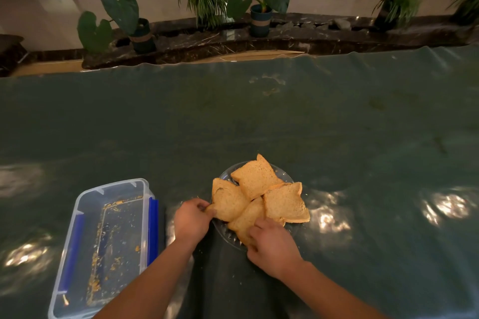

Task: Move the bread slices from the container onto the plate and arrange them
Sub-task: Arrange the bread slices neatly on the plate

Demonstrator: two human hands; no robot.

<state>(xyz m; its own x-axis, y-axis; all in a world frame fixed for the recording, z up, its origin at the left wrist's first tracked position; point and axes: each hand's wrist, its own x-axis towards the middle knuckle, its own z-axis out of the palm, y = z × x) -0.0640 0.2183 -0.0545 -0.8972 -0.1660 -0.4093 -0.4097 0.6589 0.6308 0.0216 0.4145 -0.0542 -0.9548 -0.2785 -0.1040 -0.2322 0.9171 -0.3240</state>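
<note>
Item: bread slices (pixel 260 198), four counted, all lying on the plate (pixel 226 233), fanned in a rough pinwheel with edges overlapping at the centre; none lies in the container (pixel 124 230), which holds only crumbs (pixel 94 285), so I judge the work to be at the arranging stage. Handling, by my estimate: light, soft, easily dented or torn, crust firmer than the middle; dry, not slippery; best taken at a crust corner with a shallow pinch and slid or lifted low, never squeezed across the face. Left slice (pixel 229 201): its near-left corner is pinched between thumb and fingers of the left hand (pixel 191 219). Near slice (pixel 248 217): the right hand (pixel 272 243) has its fingers curled over the near end and grips it; where the thumb sits I cannot make out. Far slice (pixel 255 176) and right slice (pixel 285 204): untouched, the far one overhanging the rim. Plate: clear patterned glass, mostly covered; only arcs of rim show, so I cannot judge how well the fan is centred. Hidden: how much of the near slice lies under its neighbours; its near end, beneath the right hand. Container: clear plastic with blue clips (pixel 153 228), left of the plate and apart from it, cut off at the bottom edge. Surround: green tablecloth (pixel 337 124) with glare patches; potted plants (pixel 202 0) beyond its far edge.
</note>
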